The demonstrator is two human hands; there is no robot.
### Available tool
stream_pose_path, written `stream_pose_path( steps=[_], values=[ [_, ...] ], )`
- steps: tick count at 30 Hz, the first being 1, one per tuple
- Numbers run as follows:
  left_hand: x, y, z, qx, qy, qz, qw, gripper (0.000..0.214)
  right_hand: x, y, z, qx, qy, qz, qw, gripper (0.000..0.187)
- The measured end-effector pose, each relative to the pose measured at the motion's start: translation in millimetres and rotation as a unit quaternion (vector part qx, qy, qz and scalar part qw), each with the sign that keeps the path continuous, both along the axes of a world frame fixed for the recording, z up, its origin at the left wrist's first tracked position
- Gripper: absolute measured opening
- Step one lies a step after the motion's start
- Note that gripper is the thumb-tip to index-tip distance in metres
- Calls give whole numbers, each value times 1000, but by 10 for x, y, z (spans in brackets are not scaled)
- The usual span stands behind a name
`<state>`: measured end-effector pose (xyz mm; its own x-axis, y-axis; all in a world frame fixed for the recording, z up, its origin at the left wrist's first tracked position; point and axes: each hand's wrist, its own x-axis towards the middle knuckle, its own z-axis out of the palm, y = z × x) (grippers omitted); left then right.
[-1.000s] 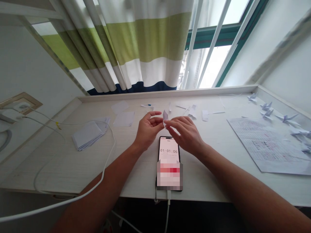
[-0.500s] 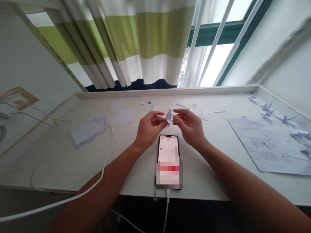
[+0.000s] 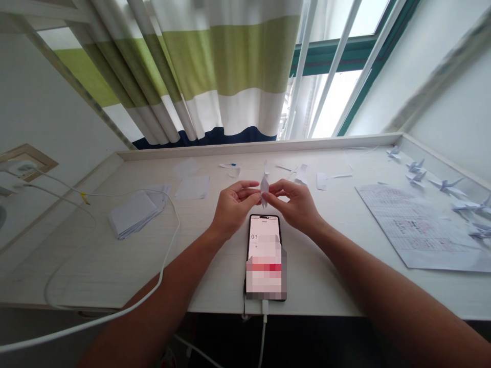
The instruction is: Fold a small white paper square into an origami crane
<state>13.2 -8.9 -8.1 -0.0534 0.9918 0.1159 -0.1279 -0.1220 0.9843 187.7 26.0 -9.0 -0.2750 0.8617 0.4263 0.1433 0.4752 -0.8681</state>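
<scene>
A small folded white paper piece [image 3: 264,185], narrow and upright, is pinched between my two hands above the desk. My left hand [image 3: 238,205] grips its left side with thumb and fingers. From the other side, my right hand [image 3: 293,202] closes thumb and forefinger on it near its lower part. Part of the paper is hidden behind the fingertips. Just below the hands lies a phone [image 3: 264,243] with its screen lit and a cable plugged into its lower end.
Several folded paper cranes [image 3: 447,185] stand along the right edge, beside a written sheet [image 3: 406,227]. A stack of paper [image 3: 134,210] and loose square sheets [image 3: 192,187] lie at left. Paper scraps [image 3: 301,174] are scattered behind my hands. A white cable [image 3: 169,255] loops across my left forearm.
My right thumb and forefinger have moved left and closed onto the folded paper. My left hand keeps its pinch. The whole view has shifted slightly.
</scene>
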Motion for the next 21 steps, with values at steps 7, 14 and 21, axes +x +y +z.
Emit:
stream_pose_path(
  steps=[7,14,21],
  values=[
    [-1,31,-23,-8,-60,-7,998,48,15,32,-33,-80,56,33,995,37],
    [17,17,24,-1,-62,-3,998,46,24,30,-5,-141,103,72,982,30],
    [-1,6,14,-14,-51,-10,999,46,29,23,12,-149,92,71,982,26]
  ],
)
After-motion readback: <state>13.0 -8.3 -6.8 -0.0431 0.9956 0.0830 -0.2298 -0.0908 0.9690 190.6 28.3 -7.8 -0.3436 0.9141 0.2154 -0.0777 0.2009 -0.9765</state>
